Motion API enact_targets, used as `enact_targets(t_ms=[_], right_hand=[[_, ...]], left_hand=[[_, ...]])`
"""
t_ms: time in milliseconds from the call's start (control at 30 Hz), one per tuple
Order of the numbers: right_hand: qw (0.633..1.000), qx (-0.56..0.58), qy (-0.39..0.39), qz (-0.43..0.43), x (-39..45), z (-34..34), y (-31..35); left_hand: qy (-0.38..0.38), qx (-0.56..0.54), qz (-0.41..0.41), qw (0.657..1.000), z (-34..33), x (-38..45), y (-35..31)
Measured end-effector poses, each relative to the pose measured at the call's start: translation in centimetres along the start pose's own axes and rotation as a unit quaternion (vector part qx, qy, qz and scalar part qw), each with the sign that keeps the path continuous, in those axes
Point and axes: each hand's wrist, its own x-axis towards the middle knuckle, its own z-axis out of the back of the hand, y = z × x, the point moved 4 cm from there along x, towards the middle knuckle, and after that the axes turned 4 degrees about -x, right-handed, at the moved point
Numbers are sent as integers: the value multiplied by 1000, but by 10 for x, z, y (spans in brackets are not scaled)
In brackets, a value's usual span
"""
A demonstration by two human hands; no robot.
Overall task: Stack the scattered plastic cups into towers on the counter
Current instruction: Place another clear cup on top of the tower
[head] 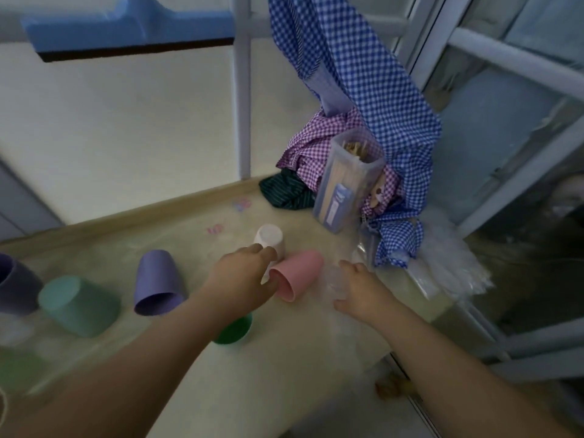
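Cups scattered, none stacked yet. Left hand (245,273) reaches far over the tabletop (316,336), grip closing on the tipped pink cup (298,273) at its rim, likely to right it. White cup (269,238) stands inverted just behind. Right hand (358,287) holds a clear cup (335,281), blurred. Purple cup (158,284) and teal cup (80,306) lie left.

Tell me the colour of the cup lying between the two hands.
Pink cup, seen in the head view.
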Motion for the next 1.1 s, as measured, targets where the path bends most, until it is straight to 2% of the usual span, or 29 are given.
enact_targets(t_ms=[267, 433, 567, 633, 800, 967, 1100], right_hand=[[997, 70, -18, 38, 20, -15, -6], [998, 18, -18, 56, 25, 1, -3], [993, -42, -88, 72, 20, 51, 14], [989, -30, -121, 81, 16, 77, 26], [976, 52, -147, 150, 3, 116, 85], [960, 73, -105, 247, -7, 108, 170], [940, 43, -89, 328, -24, 94, 246]], left_hand=[[3, -5, 39, 999, -24, 8, -3], [0, -2, 57, 998, -24, 10, -3], [-20, 4, 57, 998, -12, 8, -5], [-38, 9, 56, 998, 0, 6, -5], [-82, 7, 91, 992, 36, -16, 16], [-109, 10, 187, 976, 67, -66, 61], [-151, 17, 264, 953, 82, -130, 101]])
